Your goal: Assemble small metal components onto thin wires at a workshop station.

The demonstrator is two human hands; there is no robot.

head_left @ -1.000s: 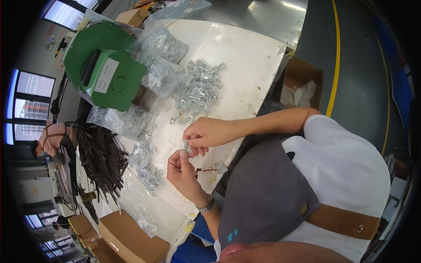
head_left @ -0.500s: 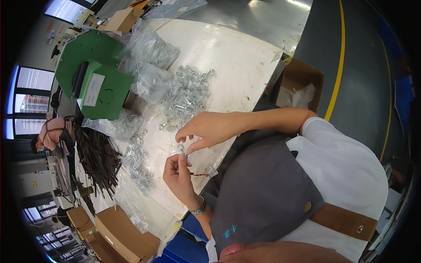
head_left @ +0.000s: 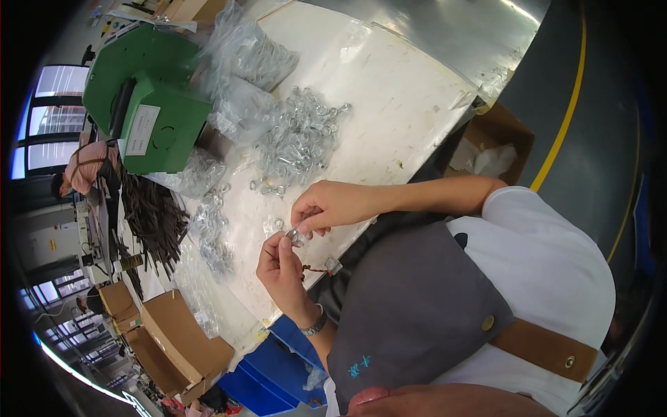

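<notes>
My left hand (head_left: 281, 271), with a watch at the wrist, pinches a small silver metal clasp (head_left: 294, 237) between thumb and fingers. The fingertips of my right hand (head_left: 326, 208) are closed on the same piece from the other side. Fingers partly cover it, so its exact shape is hard to make out. Beside my left hand, a brown-red braided cord (head_left: 316, 270) runs to a small pale square piece (head_left: 333, 265) at the table edge. Beyond my hands lies a pile of silver metal clasps (head_left: 299, 142), and a second clasp pile (head_left: 210, 233) is to the left.
Clear plastic bags (head_left: 243, 90) lie by a green machine (head_left: 149, 104) on the white table (head_left: 389, 90). Dark strips (head_left: 153, 222) are heaped at left. Cardboard boxes (head_left: 184, 326), a blue bin (head_left: 260, 375) and another carton (head_left: 500, 135) stand around the table. A person (head_left: 90, 167) is farther off.
My right hand has come in closer, its fingers closing on the piece at my left fingertips. The whole view has shifted, with the table's things sitting a little higher.
</notes>
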